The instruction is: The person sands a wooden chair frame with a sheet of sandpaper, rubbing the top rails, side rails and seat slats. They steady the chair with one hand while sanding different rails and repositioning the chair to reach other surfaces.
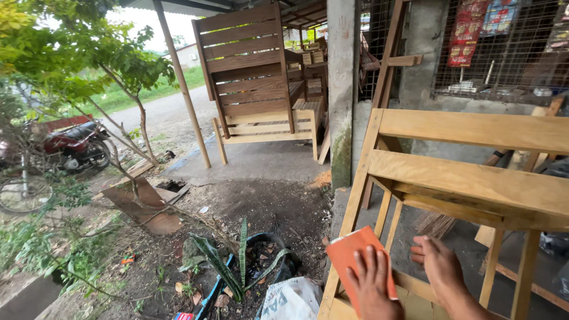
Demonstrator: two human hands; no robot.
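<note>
Biggest thing near the hands is the unfinished wooden furniture frame (468, 178), pale planks on slanted legs, filling the right side; it looks stiff & heavy, prob. best gripped by a rail or leg if shifted. Behind it, further off, stands a slatted wooden bench (255, 77) on the concrete, w/ a concrete post (342, 89) beside it. Left, a red motorcycle (74, 145) parked under a small tree (112, 65). Lower centre, a dark plastic pot (267, 252) holds 1 snake plant w/ a few long striped leaves plus soil and dry leaf bits; a white sack (290, 299) lies just beside it (contents not visible). Smallest: the orange sandpaper sheet (355, 261), lying against the frame's left leg at bottom centre. Left hand (370, 284) presses flat on it, fingers spread & extended, pinning rather than clenching it. The sheet looks thin, light, floppy, gritty on 1 face, so I'd judge it holds best under a flat palm or folded. Right hand (441, 266) rests on the frame's lower rail just beside the sheet, fingers loosely curled, gripping nothing.
</note>
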